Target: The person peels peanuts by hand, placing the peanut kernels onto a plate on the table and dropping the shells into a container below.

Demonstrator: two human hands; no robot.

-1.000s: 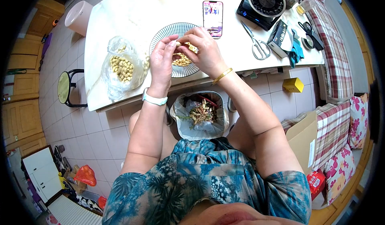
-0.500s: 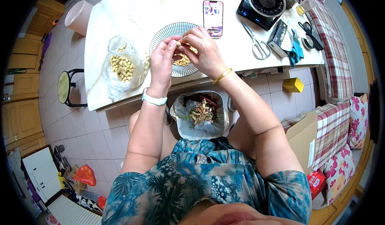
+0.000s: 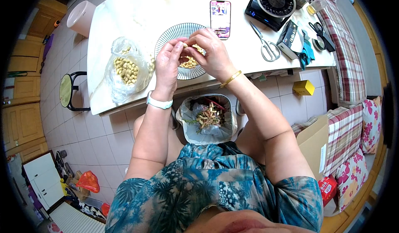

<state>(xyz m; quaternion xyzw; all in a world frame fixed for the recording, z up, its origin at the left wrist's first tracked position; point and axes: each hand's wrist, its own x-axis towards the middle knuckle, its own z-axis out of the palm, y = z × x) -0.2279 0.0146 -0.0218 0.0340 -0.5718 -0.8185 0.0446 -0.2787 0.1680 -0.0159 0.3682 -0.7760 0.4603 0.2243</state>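
Note:
Over a striped plate (image 3: 165, 34), my left hand (image 3: 169, 62) and my right hand (image 3: 210, 52) meet with fingers pinched on a peanut (image 3: 185, 45). My fingers partly cover it. Peanuts (image 3: 189, 62) lie on the plate below my hands. To the left, a clear plastic bag (image 3: 118, 89) holds unshelled peanuts (image 3: 126, 70). Beneath the table edge, a lined bin (image 3: 189, 133) contains shells and other scraps.
Right of the plate are a lit phone (image 3: 220, 20), scissors (image 3: 267, 46), a black fan (image 3: 276, 2), a box (image 3: 289, 40) and a teal cloth (image 3: 306, 55). A stool (image 3: 66, 90) stands left of the table; a yellow box (image 3: 304, 88) sits on the floor.
My fingers have shifted slightly around the peanut. Both hands stay together over the plate.

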